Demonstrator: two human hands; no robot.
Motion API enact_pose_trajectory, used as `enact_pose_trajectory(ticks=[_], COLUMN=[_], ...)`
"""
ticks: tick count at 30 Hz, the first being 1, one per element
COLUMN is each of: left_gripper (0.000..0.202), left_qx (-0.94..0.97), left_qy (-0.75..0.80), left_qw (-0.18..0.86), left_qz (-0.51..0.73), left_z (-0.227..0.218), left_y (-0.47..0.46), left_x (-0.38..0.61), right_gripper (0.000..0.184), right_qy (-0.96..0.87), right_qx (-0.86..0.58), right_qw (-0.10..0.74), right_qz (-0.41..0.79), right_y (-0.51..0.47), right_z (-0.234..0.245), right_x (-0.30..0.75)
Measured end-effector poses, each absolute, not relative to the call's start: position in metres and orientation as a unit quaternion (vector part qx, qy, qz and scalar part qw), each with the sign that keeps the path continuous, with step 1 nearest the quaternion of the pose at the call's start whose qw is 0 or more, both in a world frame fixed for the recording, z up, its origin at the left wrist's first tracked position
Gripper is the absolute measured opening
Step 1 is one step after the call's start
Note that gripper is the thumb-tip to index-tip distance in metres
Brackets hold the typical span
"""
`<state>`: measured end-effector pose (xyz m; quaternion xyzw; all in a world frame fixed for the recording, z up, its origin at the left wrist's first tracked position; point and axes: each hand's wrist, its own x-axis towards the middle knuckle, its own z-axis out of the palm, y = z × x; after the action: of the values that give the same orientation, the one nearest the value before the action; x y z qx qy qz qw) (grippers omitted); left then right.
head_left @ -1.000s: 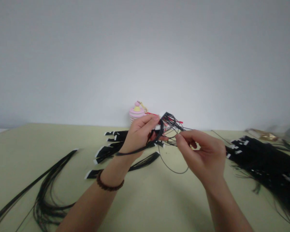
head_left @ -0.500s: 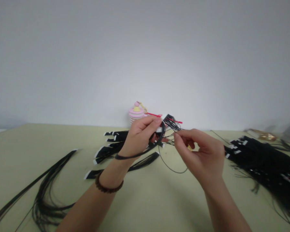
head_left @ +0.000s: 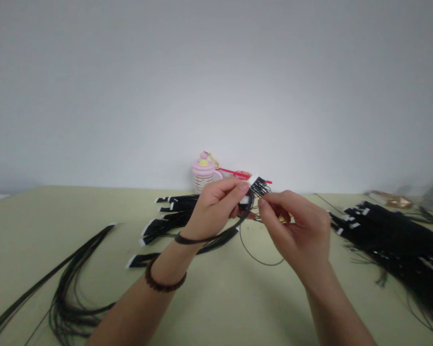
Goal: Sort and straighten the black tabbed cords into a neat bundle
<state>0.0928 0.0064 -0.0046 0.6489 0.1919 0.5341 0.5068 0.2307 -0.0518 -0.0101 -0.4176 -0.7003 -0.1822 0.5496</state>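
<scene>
My left hand (head_left: 212, 206) is closed on a bundle of thin black wires with a white connector (head_left: 251, 185) at its top end. The bundle loops down past my wrist, which wears a dark bead bracelet. My right hand (head_left: 296, 226) pinches a single black wire (head_left: 254, 257) close to the connector; that wire hangs in a loop down to the table. The two hands nearly touch above the pale green table (head_left: 216, 298).
Finished black wire bundles with white ends (head_left: 166, 221) lie behind my left hand. A big heap of black wires (head_left: 393, 245) covers the right side. Loose black wires (head_left: 65, 293) curve at the near left. A pink cup-shaped trinket (head_left: 204, 173) stands by the wall.
The fanned wire ends at the connector have drawn together into a tighter bunch. Both hands have shifted slightly closer to each other, and the hanging wire loop has dropped a little.
</scene>
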Motion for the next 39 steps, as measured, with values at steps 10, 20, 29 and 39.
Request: enact_pose_trajectory(ticks=[10, 20, 29, 39], left_gripper=[0.019, 0.022, 0.023, 0.028], left_qx=[0.662, 0.687, 0.692, 0.721], left_qy=[0.169, 0.177, 0.157, 0.164], left_qw=[0.494, 0.474, 0.490, 0.457], left_qz=[0.538, 0.521, 0.506, 0.495], left_z=[0.000, 0.000, -0.003, -0.009], left_y=[0.002, -0.001, 0.003, 0.009], left_x=[0.093, 0.094, 0.095, 0.094], right_gripper=[0.015, 0.022, 0.023, 0.024], right_qy=[-0.716, -0.716, -0.716, -0.719], right_qx=[-0.437, -0.460, -0.463, -0.469], right_qw=[0.537, 0.524, 0.521, 0.513], right_qz=[-0.094, -0.044, -0.023, -0.003], right_y=[-0.054, -0.059, -0.061, -0.063], right_z=[-0.009, -0.004, -0.003, -0.002], right_x=[0.234, 0.234, 0.234, 0.237])
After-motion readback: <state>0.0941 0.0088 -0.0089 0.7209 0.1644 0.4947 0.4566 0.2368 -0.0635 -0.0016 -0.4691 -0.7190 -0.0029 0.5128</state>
